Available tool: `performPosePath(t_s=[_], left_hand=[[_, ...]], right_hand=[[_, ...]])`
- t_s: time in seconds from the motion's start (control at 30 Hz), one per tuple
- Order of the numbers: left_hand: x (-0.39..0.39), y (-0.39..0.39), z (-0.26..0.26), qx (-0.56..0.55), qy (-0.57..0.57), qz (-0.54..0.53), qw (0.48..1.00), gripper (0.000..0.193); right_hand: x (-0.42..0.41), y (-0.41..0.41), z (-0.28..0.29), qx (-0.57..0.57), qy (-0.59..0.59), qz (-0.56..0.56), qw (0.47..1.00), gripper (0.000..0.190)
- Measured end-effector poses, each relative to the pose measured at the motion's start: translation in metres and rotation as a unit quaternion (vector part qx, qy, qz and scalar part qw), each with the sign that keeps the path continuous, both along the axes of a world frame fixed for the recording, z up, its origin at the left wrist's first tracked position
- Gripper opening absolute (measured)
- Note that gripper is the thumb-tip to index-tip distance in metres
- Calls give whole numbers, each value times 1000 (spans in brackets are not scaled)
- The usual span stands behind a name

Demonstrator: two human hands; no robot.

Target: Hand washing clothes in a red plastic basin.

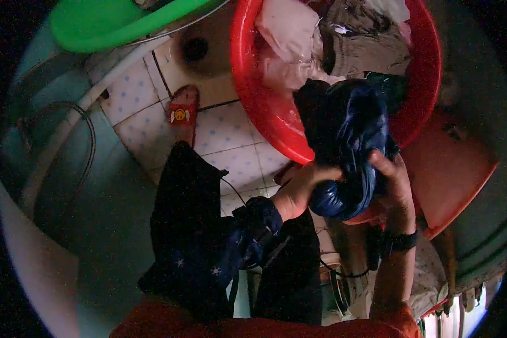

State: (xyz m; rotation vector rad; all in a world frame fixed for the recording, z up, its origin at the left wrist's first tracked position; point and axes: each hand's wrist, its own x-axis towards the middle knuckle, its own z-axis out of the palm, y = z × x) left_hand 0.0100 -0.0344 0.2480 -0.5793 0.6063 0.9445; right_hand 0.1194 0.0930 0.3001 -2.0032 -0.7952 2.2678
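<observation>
A wet dark blue garment (359, 122) is bunched between my two hands, over the near rim of a red plastic basin (253, 101). My left hand (302, 190) grips its left side, with the sleeve pushed up the forearm. On the garment's right side is my right hand (391, 173), its thumb pressed on the cloth and a dark band at the wrist. The garment's far end hangs into the basin, touching other wet laundry. In the basin lie pale cloth (291, 29), grey-brown cloth (363, 50) and a dark green piece (391, 86).
A green plastic basin (97, 29) is at the upper left. A round floor drain (195, 49) shows in the tiled floor (228, 131). A red slipper (183, 110) is on my foot. An orange-red plastic item (452, 164) stands at the right, and a hose (92, 143) hangs at the left.
</observation>
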Motion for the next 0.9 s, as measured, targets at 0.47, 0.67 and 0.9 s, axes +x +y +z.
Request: performPosePath(t_s=[0.47, 0.67, 0.9], left_hand=[[31, 21, -20, 22, 433, -43, 900, 72], [14, 24, -16, 100, 213, -51, 971, 63], [-23, 18, 21, -2, -19, 50, 999, 32]], right_hand=[[5, -8, -52, 122, -120, -46, 984, 36], [4, 0, -40, 153, -62, 32, 986, 42], [59, -6, -44, -33, 21, -340, 940, 56]])
